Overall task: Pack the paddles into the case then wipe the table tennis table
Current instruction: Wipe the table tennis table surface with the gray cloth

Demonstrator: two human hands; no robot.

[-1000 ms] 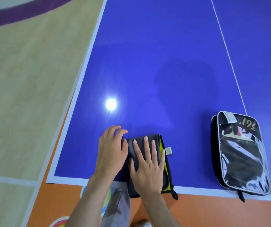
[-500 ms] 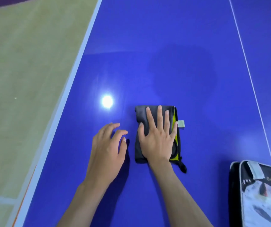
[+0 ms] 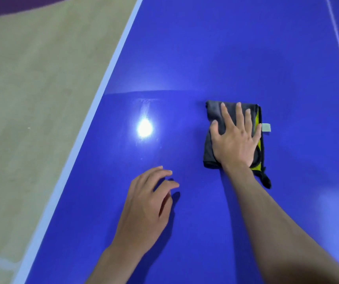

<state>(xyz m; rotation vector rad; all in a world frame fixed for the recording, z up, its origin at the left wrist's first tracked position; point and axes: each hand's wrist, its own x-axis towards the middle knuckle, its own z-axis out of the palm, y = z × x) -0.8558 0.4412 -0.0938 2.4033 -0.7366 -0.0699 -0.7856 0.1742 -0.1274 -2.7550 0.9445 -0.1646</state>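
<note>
**Wipe phase – R hand flat on cloth, L hand free**

R hand (image 3: 234,140) lies palm-down w/ fingers spread on the folded grey cloth (image 3: 212,113), pressing it onto the blue table (image 3: 185,48). No pinch, just flat pressure. L hand (image 3: 146,203) holds nothing, fingers loosely curled, tips at or just above the surface, left of and nearer than the cloth. Cloth sits mid-table, well apart from the white edge line (image 3: 103,85); a yellow layer (image 3: 257,121) and a small white tag (image 3: 266,127) poke out on its right side, and a dark strap end (image 3: 266,180) trails toward the person.

Risks (judgement): cloth is held by pressure only, so a fast stroke could unfold or bunch it and the palm slides off; the trailing strap may drag or catch. Folded pad covers a narrow strip, so gaps between passes are likely. Leaning on the L hand could smear areas done.

Hidden/unclear: case and paddles not in frame, so packing can't be confirmed here. Glare spot (image 3: 144,128) masks the surface there; can't tell wet vs dry or which parts are wiped. Far end and right side of table cut off. Tag text unreadable.
</note>
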